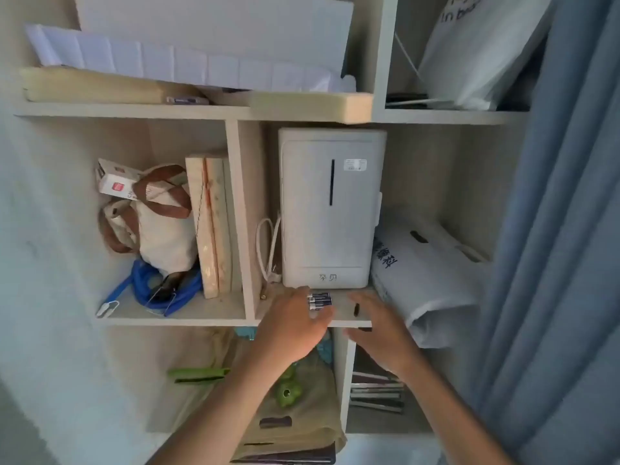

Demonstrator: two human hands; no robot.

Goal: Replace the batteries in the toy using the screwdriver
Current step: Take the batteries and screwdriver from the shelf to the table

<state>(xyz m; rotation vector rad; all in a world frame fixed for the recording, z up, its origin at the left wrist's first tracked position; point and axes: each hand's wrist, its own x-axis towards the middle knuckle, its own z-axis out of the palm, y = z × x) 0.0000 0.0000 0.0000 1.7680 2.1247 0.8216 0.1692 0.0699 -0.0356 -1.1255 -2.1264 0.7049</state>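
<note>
A small pack of dark blue batteries [319, 301] lies on the shelf board [214, 318], just in front of a white appliance. My left hand [295, 330] reaches up to it, and the pack sits between forefinger and thumb, pinched. To the right, my right hand [380, 333] hovers at the shelf's front edge with its fingers straight and spread. A small dark object [356, 309] lies on the board beside those fingertips; I cannot tell what it is. A green plastic thing [288, 391], perhaps the toy, lies in the compartment below. I see no screwdriver.
The white appliance [330, 209] fills the back of this compartment, with a white cable [266, 243] to its left and a white printed bag [426, 273] to its right. The left compartment holds a canvas bag [161, 229] and blue cord [151, 290]. A blue curtain [553, 229] hangs at right.
</note>
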